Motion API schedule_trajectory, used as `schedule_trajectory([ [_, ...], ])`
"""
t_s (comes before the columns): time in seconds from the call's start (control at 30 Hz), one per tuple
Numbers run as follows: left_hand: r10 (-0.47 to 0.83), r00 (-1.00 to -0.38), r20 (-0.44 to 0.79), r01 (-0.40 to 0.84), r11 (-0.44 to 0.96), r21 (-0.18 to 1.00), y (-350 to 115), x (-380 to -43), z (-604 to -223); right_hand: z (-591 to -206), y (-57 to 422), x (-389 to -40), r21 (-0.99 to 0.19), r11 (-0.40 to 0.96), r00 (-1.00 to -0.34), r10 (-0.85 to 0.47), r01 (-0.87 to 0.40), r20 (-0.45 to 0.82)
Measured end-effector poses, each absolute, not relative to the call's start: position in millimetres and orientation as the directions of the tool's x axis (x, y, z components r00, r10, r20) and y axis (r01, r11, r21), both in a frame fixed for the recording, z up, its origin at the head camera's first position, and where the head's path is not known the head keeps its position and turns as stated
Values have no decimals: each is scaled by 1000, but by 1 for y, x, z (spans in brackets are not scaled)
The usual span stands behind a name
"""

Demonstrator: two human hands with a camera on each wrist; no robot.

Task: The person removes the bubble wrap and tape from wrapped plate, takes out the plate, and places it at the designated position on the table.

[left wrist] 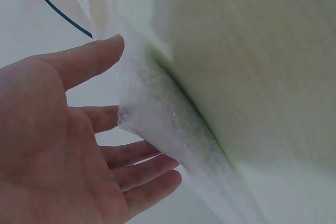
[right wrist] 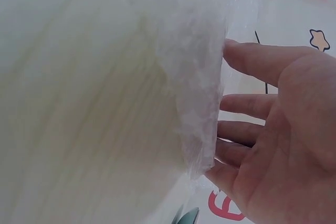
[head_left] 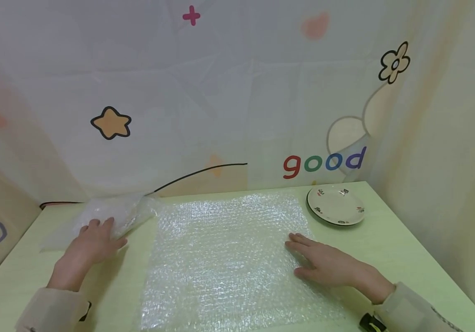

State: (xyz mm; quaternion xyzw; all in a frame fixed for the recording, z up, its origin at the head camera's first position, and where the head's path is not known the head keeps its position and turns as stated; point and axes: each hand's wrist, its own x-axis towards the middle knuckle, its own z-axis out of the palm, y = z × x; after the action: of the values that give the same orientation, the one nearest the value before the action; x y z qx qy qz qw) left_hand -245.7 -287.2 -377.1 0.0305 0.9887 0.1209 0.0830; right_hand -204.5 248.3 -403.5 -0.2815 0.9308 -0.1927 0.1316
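Observation:
A large sheet of clear bubble wrap (head_left: 221, 258) lies spread flat on the table. My right hand (head_left: 330, 263) is at its right side, fingers extended; in the right wrist view the fingertips meet the edge of the bubble wrap (right wrist: 197, 66). At the back left lies a folded piece of bubble wrap (head_left: 131, 207). My left hand (head_left: 92, 246) rests on this folded piece with its fingers spread. In the left wrist view the fingertips are at the wrap's edge (left wrist: 168, 114), with nothing pinched.
Stacked white plates (head_left: 337, 207) with small printed motifs stand at the back right, just beyond the sheet. The pale green table (head_left: 391, 240) meets a printed curtain (head_left: 229, 92) at the back, with more curtain on both sides.

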Motion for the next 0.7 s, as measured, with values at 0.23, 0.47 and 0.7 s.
schedule_trajectory([
  [0.23, 73, -985, -156, 42, 980, 195, -282, -239, -370, -402, 248, -203, -421, 757, -798, -591, -500, -114],
  [0.47, 60, -978, -200, 23, 982, 185, -277, -234, -366, -403, 249, -203, -410, 753, -795, -598, -514, -101],
  [0.7, 69, -971, -229, 27, 983, 182, -272, -229, -358, -404, 249, -203, -418, 753, -795, -597, -508, -107],
])
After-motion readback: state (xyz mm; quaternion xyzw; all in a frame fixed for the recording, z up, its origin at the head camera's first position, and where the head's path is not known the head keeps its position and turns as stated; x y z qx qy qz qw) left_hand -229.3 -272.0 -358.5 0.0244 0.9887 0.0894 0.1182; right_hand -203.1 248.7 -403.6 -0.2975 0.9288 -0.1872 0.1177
